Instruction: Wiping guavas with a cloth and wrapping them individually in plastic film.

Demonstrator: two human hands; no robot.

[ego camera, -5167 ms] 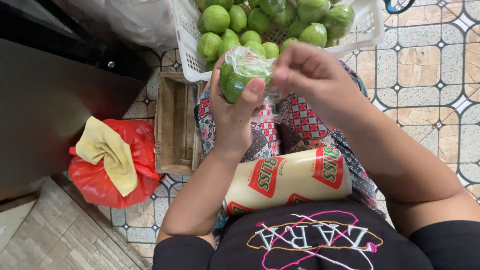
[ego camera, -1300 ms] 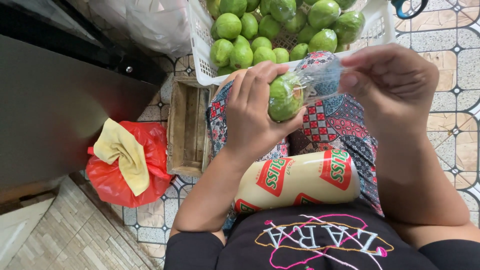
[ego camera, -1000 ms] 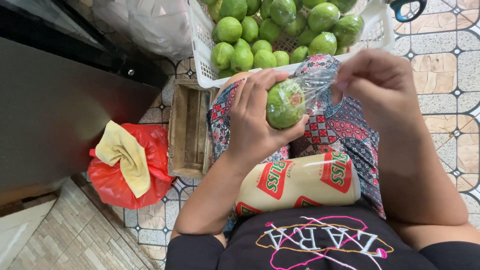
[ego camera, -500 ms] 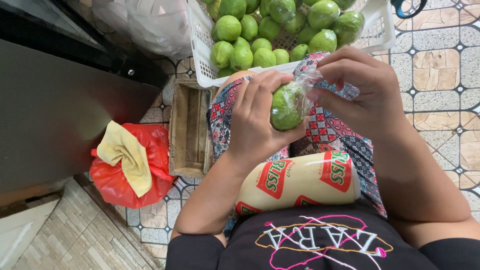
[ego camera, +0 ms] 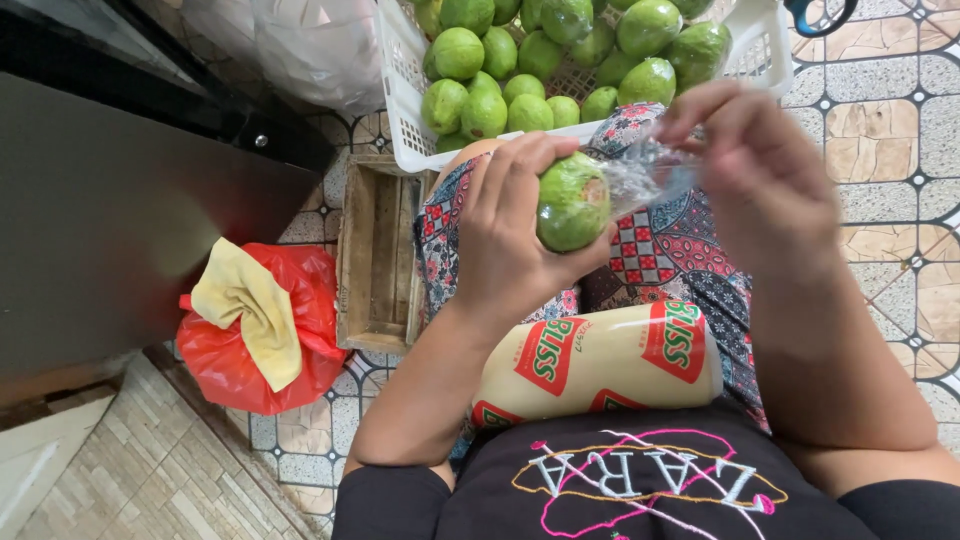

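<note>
A green guava [ego camera: 572,200] is gripped in the left hand [ego camera: 510,240], fingers [ego camera: 520,165] curled round its top and thumb under it, just below the basket [ego camera: 405,100] rim. Clear wrap [ego camera: 645,172] is pinched between the right hand [ego camera: 755,170] fingers [ego camera: 700,105], closed narrow on the film; the wrap is stretched from the guava's right side and touches it. The right hand is blurred. The basket, white plastic with lattice walls, is seen above the guava and is filled with many green guavas [ego camera: 490,90]. A cream roll [ego camera: 600,360] with red and green labels is laid across the lap below the guava, against a black shirt [ego camera: 640,480]; patterned cloth [ego camera: 680,250] is seen under both hands. A wooden box [ego camera: 375,250] is set on the tiled floor [ego camera: 900,130] left of the guava, just beside the basket's lower left corner. Further left of the box a red bag [ego camera: 230,350] is placed with a yellow cloth [ego camera: 245,305] draped over it, touching. A dark panel [ego camera: 100,200] is seen above the bag. A pale plastic bag [ego camera: 310,50] is seen left of the basket.
</note>
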